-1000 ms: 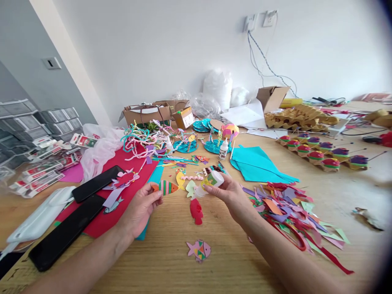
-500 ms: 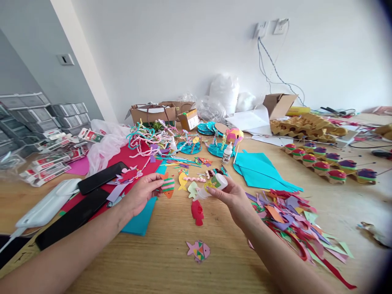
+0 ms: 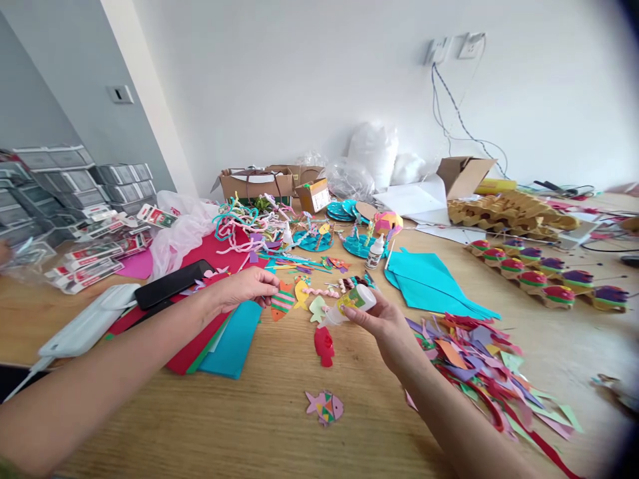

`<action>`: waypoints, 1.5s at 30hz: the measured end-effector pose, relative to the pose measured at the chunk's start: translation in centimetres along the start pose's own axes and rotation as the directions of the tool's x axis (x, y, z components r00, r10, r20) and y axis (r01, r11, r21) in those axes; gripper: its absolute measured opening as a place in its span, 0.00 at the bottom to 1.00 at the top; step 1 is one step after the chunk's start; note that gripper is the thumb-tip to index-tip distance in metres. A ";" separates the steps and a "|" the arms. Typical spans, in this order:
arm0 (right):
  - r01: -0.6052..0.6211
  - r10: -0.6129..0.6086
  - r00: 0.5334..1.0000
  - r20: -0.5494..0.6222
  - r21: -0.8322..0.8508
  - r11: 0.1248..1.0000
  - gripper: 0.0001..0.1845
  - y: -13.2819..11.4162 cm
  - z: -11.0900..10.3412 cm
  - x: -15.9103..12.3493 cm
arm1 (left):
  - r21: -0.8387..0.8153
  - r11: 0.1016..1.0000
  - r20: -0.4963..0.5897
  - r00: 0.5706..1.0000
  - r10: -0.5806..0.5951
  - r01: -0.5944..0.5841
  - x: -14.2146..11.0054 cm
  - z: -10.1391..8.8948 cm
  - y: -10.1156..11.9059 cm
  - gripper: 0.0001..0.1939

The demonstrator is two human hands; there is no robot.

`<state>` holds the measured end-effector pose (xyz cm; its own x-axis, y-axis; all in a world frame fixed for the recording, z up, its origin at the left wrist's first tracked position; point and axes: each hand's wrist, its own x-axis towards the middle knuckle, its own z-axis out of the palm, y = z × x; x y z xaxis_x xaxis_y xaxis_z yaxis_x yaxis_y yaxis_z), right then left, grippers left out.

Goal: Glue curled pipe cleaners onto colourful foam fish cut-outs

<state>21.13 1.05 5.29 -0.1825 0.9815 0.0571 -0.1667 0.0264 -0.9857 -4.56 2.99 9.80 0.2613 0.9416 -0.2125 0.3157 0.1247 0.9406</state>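
Note:
My left hand (image 3: 244, 287) pinches the tail end of an orange paper fish with green stripes (image 3: 282, 301), which hangs just above the wooden table (image 3: 239, 426). My right hand (image 3: 382, 324) is closed round a small white glue bottle (image 3: 352, 303), tipped with its nozzle pointing left and down. Below the nozzle lies a red paper fish (image 3: 323, 346). A pink fish with coloured patches (image 3: 324, 406) lies nearer to me. A yellow fish (image 3: 300, 293) and a pale green cut-out (image 3: 316, 308) lie between my hands.
Red and teal paper sheets (image 3: 219, 342) sit under my left arm, with a black phone (image 3: 172, 283) and a white case (image 3: 87, 327) further left. A heap of paper scraps (image 3: 479, 362) lies right. Teal sheets (image 3: 429, 279), a second glue bottle (image 3: 375, 252), pipe cleaners (image 3: 244, 226) and boxes stand behind.
My left hand has moved up and to the right with the striped fish, turning palm-down. The right hand and bottle have barely shifted. The camera has turned slightly left.

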 end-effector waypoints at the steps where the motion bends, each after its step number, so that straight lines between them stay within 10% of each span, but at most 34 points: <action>1: -0.005 0.005 1.000 0.002 0.013 1.000 0.21 0.0 0.0 0.0 | 0.015 1.000 0.010 1.000 0.001 -0.001 0.1 0.0 0.2 0.04; 24: 0.022 -0.024 1.000 0.018 0.072 0.997 0.18 -0.5 0.2 -0.2 | 0.465 0.851 0.152 0.969 0.194 -0.244 -0.4 2.4 -0.1 0.08; 26: 0.041 -0.041 0.999 0.002 0.064 0.997 0.18 -0.6 0.2 -0.2 | 0.603 0.667 0.204 0.892 0.403 -0.439 -1.4 3.3 -1.3 0.10; 29: 0.058 -0.058 0.998 -0.011 0.044 0.997 0.19 -0.4 0.3 -0.2 | 0.721 0.165 0.437 0.627 0.645 -0.673 -2.7 4.5 -3.5 0.13; 32: 0.065 -0.065 0.997 0.037 0.018 0.998 0.20 -0.2 0.6 -0.4 | 0.721 -0.012 0.510 0.519 0.686 -0.693 -3.6 5.3 -5.5 0.17; 45: 0.303 -0.171 0.942 0.288 -0.517 0.801 0.16 -1.5 2.6 -1.1 | 0.704 0.141 0.444 0.587 0.677 -0.696 -4.3 6.2 -7.9 0.18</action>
<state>19.06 -0.57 7.13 -0.4224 0.8659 0.2680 0.3117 0.4165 -0.8540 -2.51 -4.02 1.61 0.7721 0.4984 0.3944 0.5054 -0.8577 0.0944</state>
